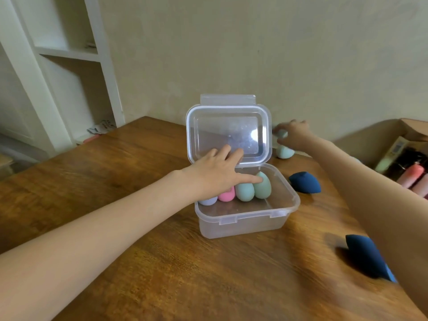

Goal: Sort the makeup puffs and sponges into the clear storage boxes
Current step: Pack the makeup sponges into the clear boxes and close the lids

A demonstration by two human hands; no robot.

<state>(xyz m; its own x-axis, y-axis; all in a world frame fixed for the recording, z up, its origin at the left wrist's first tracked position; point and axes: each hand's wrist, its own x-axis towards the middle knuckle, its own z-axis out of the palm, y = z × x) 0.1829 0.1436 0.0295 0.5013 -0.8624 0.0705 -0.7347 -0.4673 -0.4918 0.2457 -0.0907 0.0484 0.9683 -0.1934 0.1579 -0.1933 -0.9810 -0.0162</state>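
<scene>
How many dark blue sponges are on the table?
2. One dark blue sponge lies to the right of the clear box. The other dark blue sponge lies nearer the camera, partly hidden by the right forearm; more may be hidden.

Soft dim daylight, glare on the lid (229, 133), blurred, warped edges

The clear storage box (247, 214) is showing glossy, see-through plastic, its lid (228, 133) catching a glare. The egg-shaped sponges (252, 188) are looking matt and soft. The wooden table (115, 177) is displaying polished grain; the cardboard box (375, 137) is appearing dull.
</scene>
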